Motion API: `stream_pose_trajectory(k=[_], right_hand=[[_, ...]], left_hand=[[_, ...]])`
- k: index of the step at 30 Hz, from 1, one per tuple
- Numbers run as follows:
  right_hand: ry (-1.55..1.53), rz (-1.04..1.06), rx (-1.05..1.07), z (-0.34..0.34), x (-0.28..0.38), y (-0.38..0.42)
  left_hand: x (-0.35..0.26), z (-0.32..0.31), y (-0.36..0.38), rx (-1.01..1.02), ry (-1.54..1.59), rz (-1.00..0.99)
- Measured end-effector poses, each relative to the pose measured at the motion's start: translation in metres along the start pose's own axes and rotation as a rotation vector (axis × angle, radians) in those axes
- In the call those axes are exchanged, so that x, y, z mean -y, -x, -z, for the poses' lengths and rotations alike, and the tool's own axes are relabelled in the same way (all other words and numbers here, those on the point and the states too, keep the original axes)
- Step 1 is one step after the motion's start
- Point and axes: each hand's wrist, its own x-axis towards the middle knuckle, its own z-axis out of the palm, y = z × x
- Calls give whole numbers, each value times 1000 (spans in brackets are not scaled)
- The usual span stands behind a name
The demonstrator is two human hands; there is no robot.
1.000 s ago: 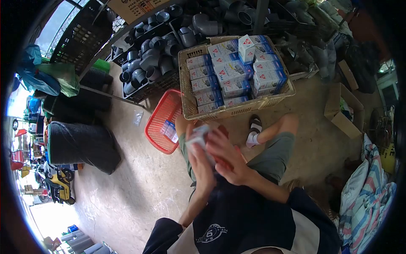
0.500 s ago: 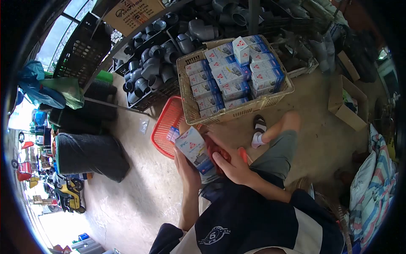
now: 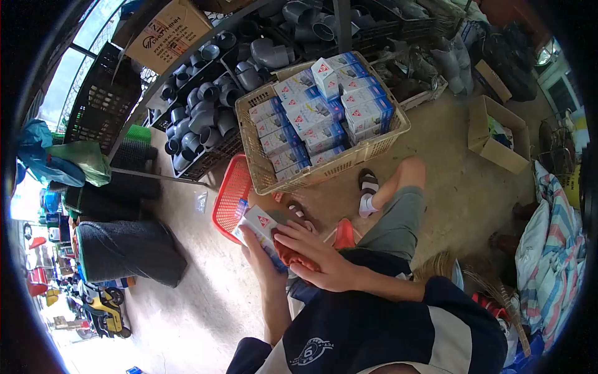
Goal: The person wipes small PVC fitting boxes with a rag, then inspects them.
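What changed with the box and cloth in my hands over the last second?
The small box dropped lower and tilted flatter in the left hand; the right hand slid its red cloth down onto the box's near end. The beige basket of boxes stayed as it was.

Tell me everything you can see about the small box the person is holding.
The small box is a white and blue carton, apparently cardboard, with a red triangle mark on its face. It looks closed and lies tilted above the lap, near the red basket. The left hand supports it from below; the right hand presses a red cloth against its near end.
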Motion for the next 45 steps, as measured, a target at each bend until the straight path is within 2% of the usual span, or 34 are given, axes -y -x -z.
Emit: stream_pose_trajectory(k=[2, 3, 4, 5, 6, 9, 12, 14, 15, 16, 17, 18, 19, 20, 21, 22, 26, 29, 30, 33, 34, 37, 39, 41, 42, 45], right_hand=[[34, -3, 30, 6, -9, 2], [-127, -56, -5, 10, -13, -3], [-286, -108, -39, 14, -17, -8], [-445, -162, -75, 18, -19, -13], [-409, -136, -48, 24, -19, -18], [-329, -80, -147, 17, -11, -14], [-347, -210, -97, 12, -11, 5], [-627, -527, -68, 28, -6, 6], [-768, -686, -55, 35, -5, 9], [-864, -826, -194, 37, -16, 16], [-936, -811, -255, 40, -25, 22], [-1004, -793, -314, 44, -32, 25], [-1075, -775, -371, 46, -35, 26], [-1014, -671, -423, 45, -35, 22], [-916, -610, -386, 47, -34, 21], [-820, -551, -353, 49, -31, 22], [-587, -291, -306, 36, -14, 20], [-243, -125, -220, 34, -6, 12], [-153, -71, -217, 36, -9, 8], [54, -3, -228, 53, -14, -6], [117, 24, -150, 56, -11, -9], [170, 97, -174, 36, 2, -4], [202, 112, -6, 29, 2, 8], [192, 112, 74, 21, 4, 17], [204, 111, 71, 22, 2, 16], [184, 149, -17, 40, -2, -5]], left_hand=[[15, 0, 1, -85, -163, -39], [22, -4, 4, -127, -247, -59], [27, -22, 8, -87, -338, -212], [26, -32, 14, -76, -356, -202], [20, -37, 16, -63, -349, -186], [14, -37, 8, 9, -376, -204], [7, -34, 6, -23, -265, -216], [-1, -44, 8, -91, -150, -200], [3, -46, 8, 12, -306, -226], [9, -46, 9, 115, -459, -250], [14, -47, 9, 217, -606, -277], [17, -48, 7, 232, -856, -339], [16, -52, 7, 210, -893, -317], [11, -58, 5, 188, -931, -298], [9, -62, 3, 168, -970, -279], [21, -60, -3, 179, -659, -301], [30, -50, -2, 275, -554, -168], [34, -42, 12, 297, -440, -15], [22, -56, 20, 288, -591, -42], [35, -55, 40, 223, -662, 86], [40, -57, 45, 127, -627, 76], [57, -32, 26, 26, -336, 48], [19, -53, 15, -78, 23, 257], [2, -41, 4, 74, -30, 209], [11, -38, 2, 23, -34, 187], [33, -38, 18, 41, -272, 191]])
